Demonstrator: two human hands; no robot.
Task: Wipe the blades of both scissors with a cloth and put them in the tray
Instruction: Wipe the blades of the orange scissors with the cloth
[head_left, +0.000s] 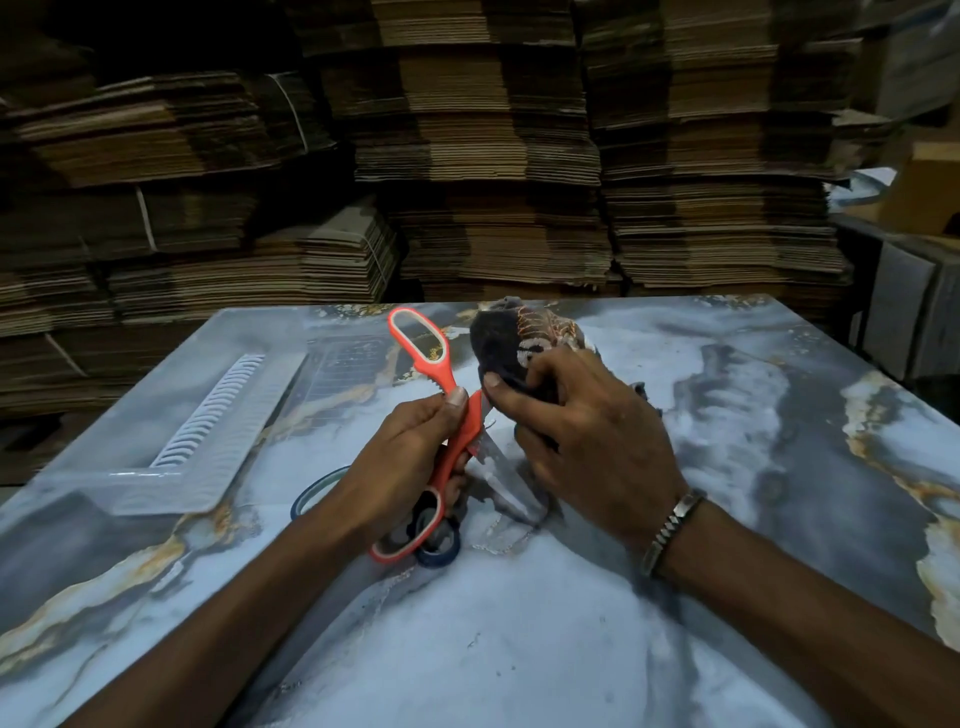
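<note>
Left hand (410, 457) grips orange scissors (441, 415) above the counter (519, 623), spread open; right hand (582, 441) pinches dark cloth (498, 338) on one blade; advise wiping spine-side, fingers off the edge; blue scissors (439, 553) lie beneath; tray (218, 441) left.

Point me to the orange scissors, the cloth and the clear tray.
orange scissors (420, 340): head view, on the far handle loop.
cloth (496, 335): head view, on its dark upper fold above the right hand's thumb.
clear tray (244, 415): head view, on its ribbed wall.
</note>
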